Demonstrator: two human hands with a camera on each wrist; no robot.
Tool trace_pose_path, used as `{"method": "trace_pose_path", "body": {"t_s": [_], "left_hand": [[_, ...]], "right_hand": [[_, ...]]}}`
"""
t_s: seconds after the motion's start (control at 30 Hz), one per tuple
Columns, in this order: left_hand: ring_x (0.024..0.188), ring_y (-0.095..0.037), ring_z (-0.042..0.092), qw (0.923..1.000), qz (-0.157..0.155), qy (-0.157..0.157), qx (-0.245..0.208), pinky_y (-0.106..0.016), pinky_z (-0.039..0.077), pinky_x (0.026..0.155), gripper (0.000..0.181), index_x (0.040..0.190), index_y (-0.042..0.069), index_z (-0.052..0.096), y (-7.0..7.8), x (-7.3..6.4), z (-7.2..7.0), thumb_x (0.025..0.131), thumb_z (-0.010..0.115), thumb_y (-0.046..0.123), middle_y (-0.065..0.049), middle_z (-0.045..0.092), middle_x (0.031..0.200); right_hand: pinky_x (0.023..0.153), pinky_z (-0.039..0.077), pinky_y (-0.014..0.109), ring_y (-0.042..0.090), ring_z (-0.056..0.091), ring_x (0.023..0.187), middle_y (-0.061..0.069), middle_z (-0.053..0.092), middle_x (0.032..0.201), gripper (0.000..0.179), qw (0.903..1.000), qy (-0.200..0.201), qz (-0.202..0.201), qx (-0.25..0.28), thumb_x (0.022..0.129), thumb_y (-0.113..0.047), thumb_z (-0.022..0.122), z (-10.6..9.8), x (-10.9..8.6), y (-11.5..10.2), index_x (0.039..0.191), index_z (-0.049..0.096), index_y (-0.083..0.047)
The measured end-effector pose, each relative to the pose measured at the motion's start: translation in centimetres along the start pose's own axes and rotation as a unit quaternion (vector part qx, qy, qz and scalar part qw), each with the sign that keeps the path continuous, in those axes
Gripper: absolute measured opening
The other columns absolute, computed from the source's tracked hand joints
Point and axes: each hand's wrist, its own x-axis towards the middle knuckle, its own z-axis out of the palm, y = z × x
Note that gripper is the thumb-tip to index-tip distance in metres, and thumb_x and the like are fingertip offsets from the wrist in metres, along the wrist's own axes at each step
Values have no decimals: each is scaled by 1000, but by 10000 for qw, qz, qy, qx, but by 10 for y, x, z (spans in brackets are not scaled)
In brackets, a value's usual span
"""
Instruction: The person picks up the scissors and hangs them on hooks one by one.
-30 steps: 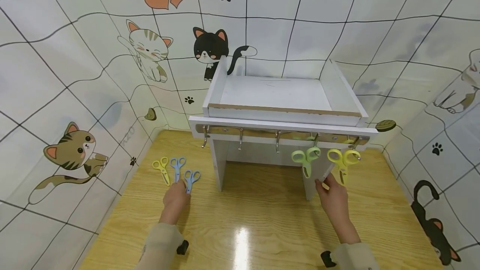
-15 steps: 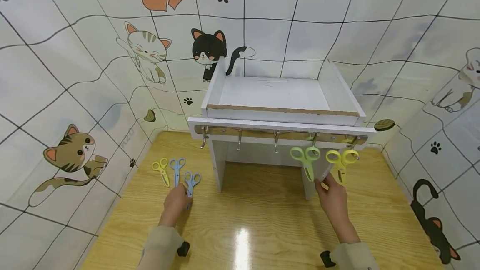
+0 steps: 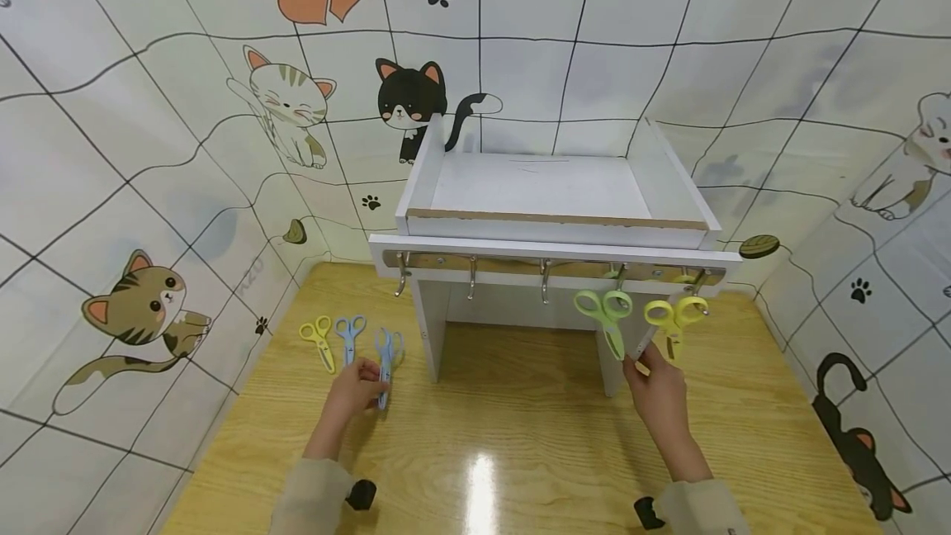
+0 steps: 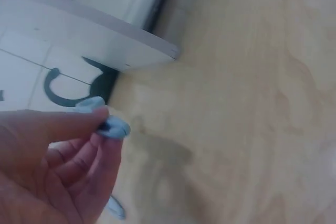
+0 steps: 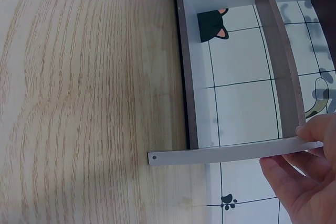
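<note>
Between thumb and fingers, my left hand (image 3: 353,388) pinches a pair of blue scissors (image 3: 385,353) by the blades, handles pointing away from me. The left wrist view shows these scissors (image 4: 119,128) end-on, partly covered by fingers. Just left lie a second pair of blue scissors (image 3: 350,330) and a pair of yellow scissors (image 3: 321,343) on the table. My right hand (image 3: 661,396) grips the edge of the white shelf's right side panel (image 5: 226,153), thumb on one face, fingers on the other. Above it hang green scissors (image 3: 611,324) and yellow scissors (image 3: 674,322) on hooks.
The white shelf (image 3: 535,246) stands at the back of the wooden table (image 3: 505,419). Along its front runs a hook rail (image 3: 513,266); three hooks on the left carry nothing. Behind it is a cat-patterned tiled wall (image 3: 565,40).
My left hand has drawn one pair of blue scissors toward me and tipped it up, apart from the other blue pair. My right hand stays on the panel.
</note>
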Motion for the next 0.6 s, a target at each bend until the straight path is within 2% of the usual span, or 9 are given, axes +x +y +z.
{"method": "trace_pose_path", "body": {"t_s": [0.13,0.33,0.6], "left_hand": [[82,-15,63,9973,103,-134,-716,-33,62,73,26,113,-3,50,15,-3,-7,93,66,1,-10,61,101],[82,-5,64,9886,505,-107,-1414,-26,60,76,29,117,-1,48,44,-15,-20,95,65,5,3,60,97],[81,-1,66,9657,1167,178,-2312,-21,60,74,26,114,3,46,85,-31,-35,94,63,-1,14,63,89]], "right_hand": [[67,60,53,47,71,87,34,68,109,27,10000,-21,-22,-18,94,-2,63,-1,0,-1,120,60,5],[67,61,52,48,71,87,34,68,110,27,10000,-86,-21,1,96,-3,62,-2,0,-4,121,60,6],[70,60,52,49,70,92,34,68,111,28,10000,-40,8,21,95,-2,62,-2,1,-6,122,59,5]]}}
